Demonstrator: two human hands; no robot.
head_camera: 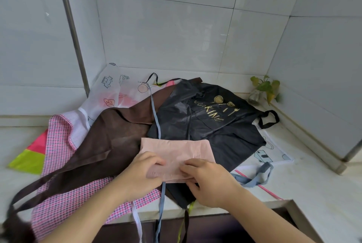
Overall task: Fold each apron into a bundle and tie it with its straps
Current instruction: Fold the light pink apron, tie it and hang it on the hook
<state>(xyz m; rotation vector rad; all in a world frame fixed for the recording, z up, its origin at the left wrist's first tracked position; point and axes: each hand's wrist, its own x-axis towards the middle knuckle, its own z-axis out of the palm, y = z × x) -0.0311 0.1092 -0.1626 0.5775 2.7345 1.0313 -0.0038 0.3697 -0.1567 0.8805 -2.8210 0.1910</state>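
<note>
A pink apron [176, 152], folded into a small flat rectangle, lies on top of a pile of other aprons. My left hand [141, 174] grips its near left edge and my right hand [207, 182] pinches its near right edge. Blue-grey straps [155, 117] run from the pink apron away across the pile, down over the counter front, and off to the right [256, 178]. Under it lie a brown apron [109, 141], a black apron with gold "COOKING" print [211, 117], a pink checked apron [64, 201] and a white apron with drawings [115, 88].
The pile sits on a white counter [313, 180] in a tiled corner. A small plant in a glass jar [262, 92] stands at the back right. A metal pipe [72, 33] runs up the left wall. Straps hang over the counter's front edge.
</note>
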